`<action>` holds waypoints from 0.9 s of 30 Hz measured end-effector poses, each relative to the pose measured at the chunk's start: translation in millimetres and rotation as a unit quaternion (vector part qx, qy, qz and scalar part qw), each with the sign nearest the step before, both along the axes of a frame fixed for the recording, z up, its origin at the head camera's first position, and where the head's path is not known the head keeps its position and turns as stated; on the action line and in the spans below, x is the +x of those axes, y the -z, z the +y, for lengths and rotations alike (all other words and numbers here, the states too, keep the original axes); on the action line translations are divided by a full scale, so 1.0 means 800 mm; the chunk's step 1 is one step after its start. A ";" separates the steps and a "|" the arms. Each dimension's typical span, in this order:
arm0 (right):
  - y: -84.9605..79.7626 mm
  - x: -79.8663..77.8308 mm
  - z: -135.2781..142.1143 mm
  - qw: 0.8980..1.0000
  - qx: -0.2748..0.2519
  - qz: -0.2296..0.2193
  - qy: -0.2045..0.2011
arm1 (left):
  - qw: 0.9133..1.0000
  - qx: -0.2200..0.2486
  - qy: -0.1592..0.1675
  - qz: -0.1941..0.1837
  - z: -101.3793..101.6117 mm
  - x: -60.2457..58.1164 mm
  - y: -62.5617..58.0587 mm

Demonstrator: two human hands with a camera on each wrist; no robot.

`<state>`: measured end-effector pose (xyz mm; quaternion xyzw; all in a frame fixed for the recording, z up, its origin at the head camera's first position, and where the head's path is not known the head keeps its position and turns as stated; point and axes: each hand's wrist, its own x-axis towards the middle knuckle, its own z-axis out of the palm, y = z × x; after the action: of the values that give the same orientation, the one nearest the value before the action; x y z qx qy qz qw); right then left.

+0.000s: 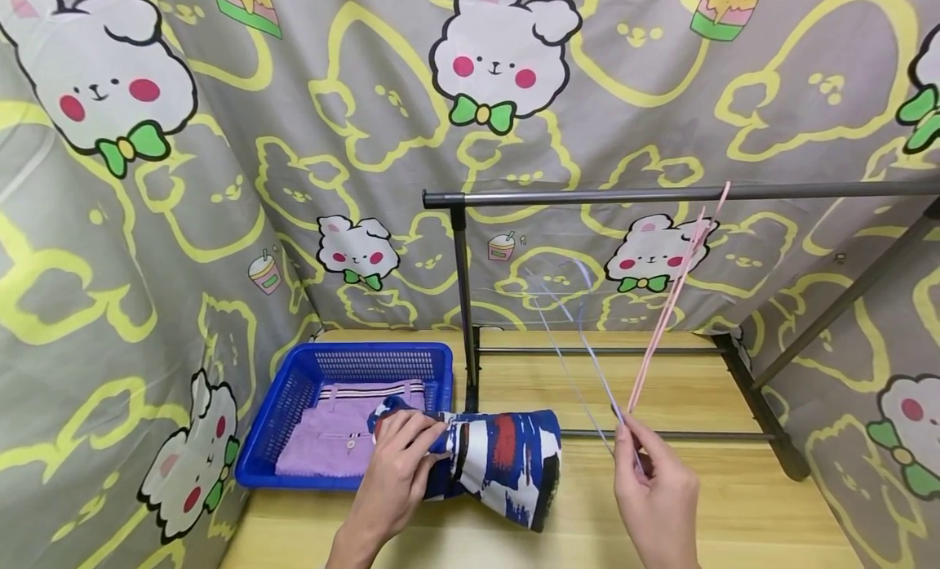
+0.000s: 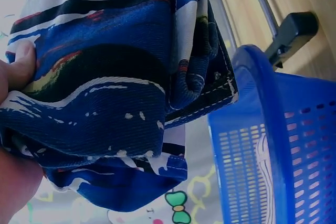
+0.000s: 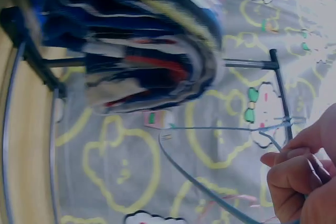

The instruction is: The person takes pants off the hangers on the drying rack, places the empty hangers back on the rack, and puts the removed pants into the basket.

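Observation:
My left hand [image 1: 400,455] grips a folded denim garment [image 1: 507,463] printed in blue, white, red and black. The left wrist view shows the thumb on the garment's printed cloth [image 2: 105,98]; its stacked folds [image 3: 152,66] face the right wrist camera. Farther right, my right hand [image 1: 654,479] pinches a thin lavender-blue hanger [image 1: 587,348], also seen as bluish strands [image 3: 205,182] in the right wrist view. A pink hanger [image 1: 671,300] slants from the rack's top rail to my right fingers. Whether those fingers also hold it, I cannot tell.
A blue plastic basket [image 1: 253,463] stands at the left with folded lilac clothing [image 1: 330,426] in it. Behind the hands rises a dark metal clothes rack [image 1: 573,197] on a wooden surface [image 1: 573,512]. Cartoon-printed curtains [image 1: 396,71] enclose the back and sides.

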<state>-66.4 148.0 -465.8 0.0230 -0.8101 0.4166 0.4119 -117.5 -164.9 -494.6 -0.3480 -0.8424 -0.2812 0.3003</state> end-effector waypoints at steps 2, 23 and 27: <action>-0.013 -0.003 -0.002 1.000 -0.014 0.007 -0.004 | 1.000 0.002 -0.001 0.000 -0.002 0.000 0.002; -0.064 -0.066 0.000 0.997 -0.066 -0.020 0.030 | 1.000 0.019 -0.002 -0.008 -0.002 0.000 0.008; -0.061 -0.067 0.003 0.996 -0.072 -0.045 0.027 | 1.000 0.026 -0.004 -0.003 -0.002 -0.002 0.007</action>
<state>-120.1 150.3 -417.3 -0.0472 -0.7961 0.4632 0.3867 -119.4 -166.7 -500.3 -0.3357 -0.8370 -0.3032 0.3078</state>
